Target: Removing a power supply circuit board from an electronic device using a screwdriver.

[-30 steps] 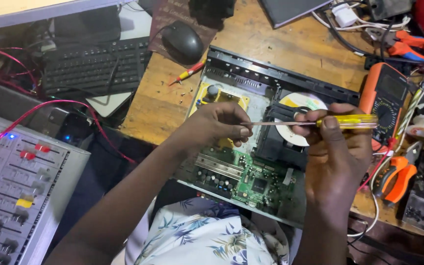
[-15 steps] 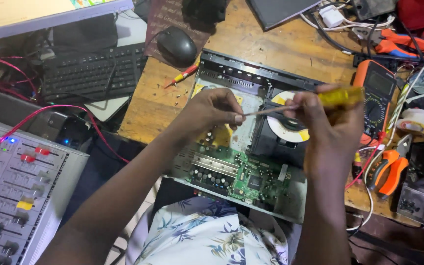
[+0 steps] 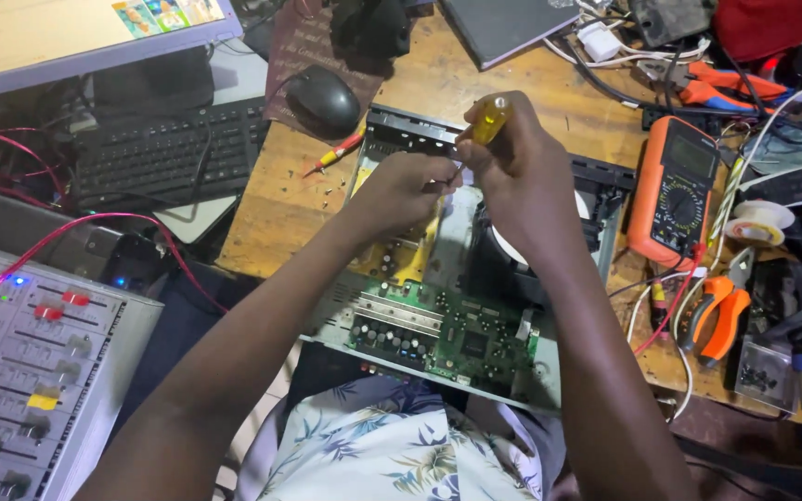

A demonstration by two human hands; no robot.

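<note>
**Hands at the opened player chassis**

Head view. The right hand is closed round a screwdriver with a translucent yellow handle, handle uppermost, shaft running down towards the left hand; the tip is hidden. The left hand's fingers are pinched together at the shaft's lower end; whether they grip the shaft or a small part cannot be told. Both hands are over the open grey metal disc-player chassis, which lies on the wooden desk in front of the person.

Handling judgement: the chassis looks stiff but thin-walled, best taken by its outer metal walls. The green circuit board and its upright capacitors appear fragile and should not bear a grip. The smooth screwdriver handle may slip.

Labels and signs: a yellow patch lies inside the chassis below the left hand, print unreadable. An orange multimeter lies right of the chassis, orange-handled pliers below it. Loose small screws dot the desk left of the chassis, near a black computer mouse.
</note>
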